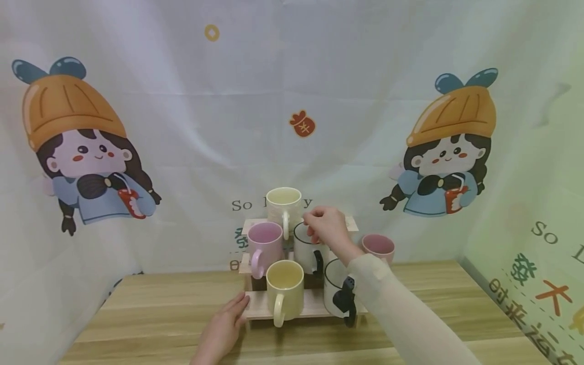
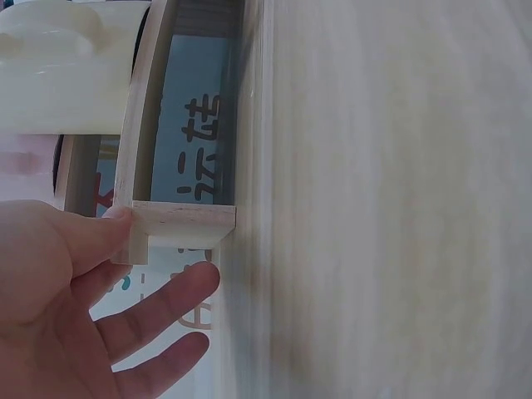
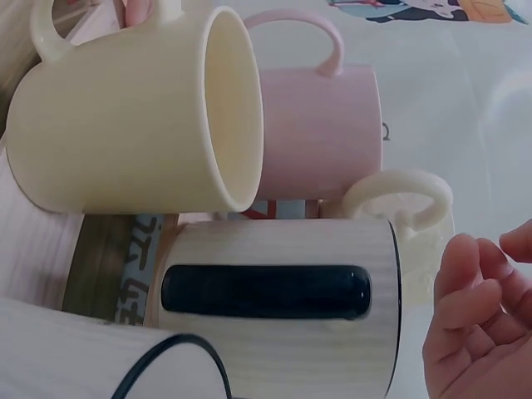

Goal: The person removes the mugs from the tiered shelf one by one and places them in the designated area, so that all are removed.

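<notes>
A stepped wooden rack (image 1: 257, 305) carries several mugs. My left hand (image 1: 222, 324) is at the left end of its lowest step, thumb and forefinger pinching the board end (image 2: 187, 214), other fingers spread. Above a white mug with a black rim (image 1: 304, 257) on the middle step, my right hand (image 1: 329, 226) hangs with loosely curled fingers. In the right wrist view, a gap separates those fingers (image 3: 465, 307) from that mug's rim, and they hold nothing. Left of this mug stands a lilac mug (image 1: 270, 249); a cream mug (image 1: 276, 209) sits on the top step.
On the lowest step are a yellow mug (image 1: 292, 296) and a second black-rimmed white mug (image 1: 332, 290), close to my right sleeve (image 1: 388, 294). A pink mug (image 1: 380, 245) stands right of the rack, partly behind that sleeve. A printed cloth (image 1: 205, 142) hangs behind the wooden table (image 1: 159, 309).
</notes>
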{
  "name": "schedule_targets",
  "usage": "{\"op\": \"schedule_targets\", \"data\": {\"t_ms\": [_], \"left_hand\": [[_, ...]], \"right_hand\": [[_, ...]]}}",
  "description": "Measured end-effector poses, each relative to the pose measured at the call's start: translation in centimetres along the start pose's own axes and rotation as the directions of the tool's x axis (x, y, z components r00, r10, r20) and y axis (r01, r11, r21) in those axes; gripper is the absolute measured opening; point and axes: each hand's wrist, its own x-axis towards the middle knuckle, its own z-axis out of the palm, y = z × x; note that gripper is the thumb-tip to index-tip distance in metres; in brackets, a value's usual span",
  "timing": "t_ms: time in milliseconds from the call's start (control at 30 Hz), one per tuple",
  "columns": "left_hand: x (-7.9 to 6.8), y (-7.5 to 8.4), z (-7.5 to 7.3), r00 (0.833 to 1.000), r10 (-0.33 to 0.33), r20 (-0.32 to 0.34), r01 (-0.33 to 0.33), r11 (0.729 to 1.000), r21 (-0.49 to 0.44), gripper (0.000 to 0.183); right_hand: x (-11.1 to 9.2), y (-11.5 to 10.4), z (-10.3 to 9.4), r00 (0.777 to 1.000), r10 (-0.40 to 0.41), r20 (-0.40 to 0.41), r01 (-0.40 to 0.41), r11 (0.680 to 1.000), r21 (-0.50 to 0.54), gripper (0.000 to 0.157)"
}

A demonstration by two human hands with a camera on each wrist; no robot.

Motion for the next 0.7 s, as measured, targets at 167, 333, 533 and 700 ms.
{"op": "schedule_targets", "data": {"t_ms": [167,333,533,700], "left_hand": [[0.1,-0.1,0.1,1.0,0.006,-0.004,-0.006,1.0,-0.015,0.046],[-0.1,-0.4,0.5,1.0,0.01,0.013,-0.009,1.0,-0.029,0.045],[-0.3,-0.4,0.3,1.0,0.025,-0.002,-0.025,1.0,-0.015,0.046],[0.0,-0.2,0.0,1.0,0.021,0.001,-0.021,1.0,-0.008,0.046]], "right_hand": [[0.2,-0.4,0.4,1.0,0.007,0.027,-0.008,1.0,0.021,0.021],[0.3,-0.4,1.2,0.997,0.031,0.069,-0.033,0.999,0.028,0.019],[0.6,-0.7,2.1,0.995,0.024,0.095,-0.026,0.999,0.022,0.02],[0.8,-1.0,2.5,0.995,0.037,0.089,-0.039,0.999,0.02,0.023]]}}
